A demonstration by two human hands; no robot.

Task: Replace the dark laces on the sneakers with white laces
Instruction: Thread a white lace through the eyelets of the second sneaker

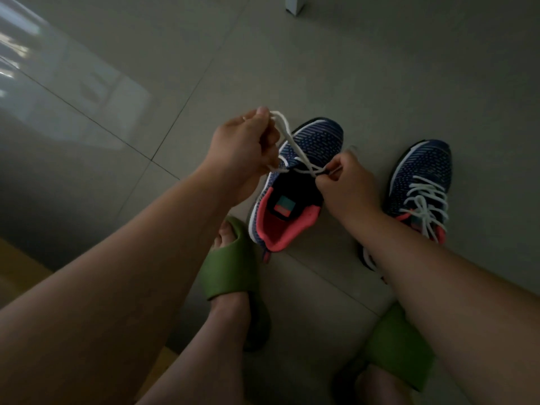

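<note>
Threading a white lace [287,138] through the lower eyelets of the left-hand sneaker [295,185], set on the grey tile floor [204,68] with toe pointing away and coral-lined opening facing the camera. Left hand [242,147] raised just left of the toe, fingers curled and pinching the lace's free end, pulled up taut from the shoe. Right hand [344,185] low over the sneaker's right edge, fingertips closed on the lace where it crosses the eyelets. Just to the right, slightly apart, the second sneaker [420,185], already laced in white and tied in a bow. Nearer the camera, two bare feet in green slides [230,264], one just beside the first sneaker's heel.
</note>
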